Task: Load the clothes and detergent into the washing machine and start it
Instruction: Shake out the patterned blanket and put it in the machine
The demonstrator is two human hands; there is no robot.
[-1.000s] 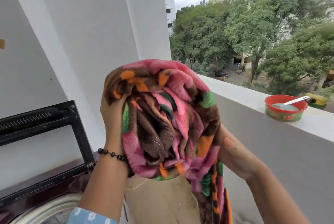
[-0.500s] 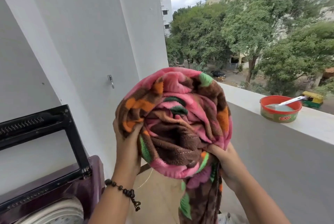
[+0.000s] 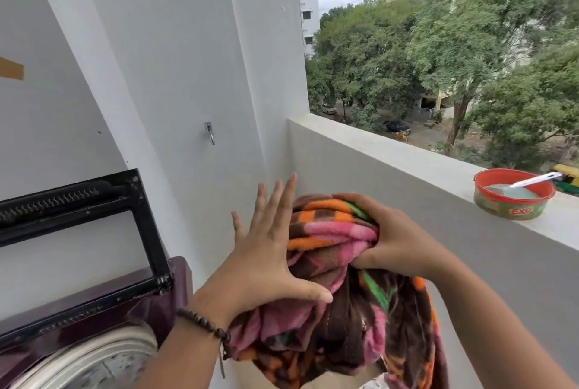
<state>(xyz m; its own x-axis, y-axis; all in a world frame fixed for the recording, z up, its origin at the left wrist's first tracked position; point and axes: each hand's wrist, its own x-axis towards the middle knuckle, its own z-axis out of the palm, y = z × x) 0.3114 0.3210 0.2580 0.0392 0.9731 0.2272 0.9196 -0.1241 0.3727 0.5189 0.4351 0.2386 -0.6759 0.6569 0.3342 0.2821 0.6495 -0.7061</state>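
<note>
A thick blanket (image 3: 332, 319) patterned in pink, brown, orange and green hangs bunched in front of me, right of the washing machine. My right hand (image 3: 391, 238) grips its top fold. My left hand (image 3: 266, 250) has its fingers spread straight and presses flat against the blanket's left side, thumb across the front. The top-loading washing machine (image 3: 94, 341) sits at the lower left, maroon, with its black-framed lid (image 3: 94, 219) raised and the pale drum rim (image 3: 78, 363) showing. A red tub of detergent powder (image 3: 510, 197) with a white scoop stands on the balcony ledge at right.
A white wall (image 3: 141, 59) with a small metal hook (image 3: 209, 131) rises behind the machine. The grey balcony parapet (image 3: 391, 163) runs from the wall to the right. Trees and buildings lie beyond it.
The blanket has come down from face height to waist height. My left hand has let go of its grip and now lies flat against the cloth; my right hand has shifted to the top.
</note>
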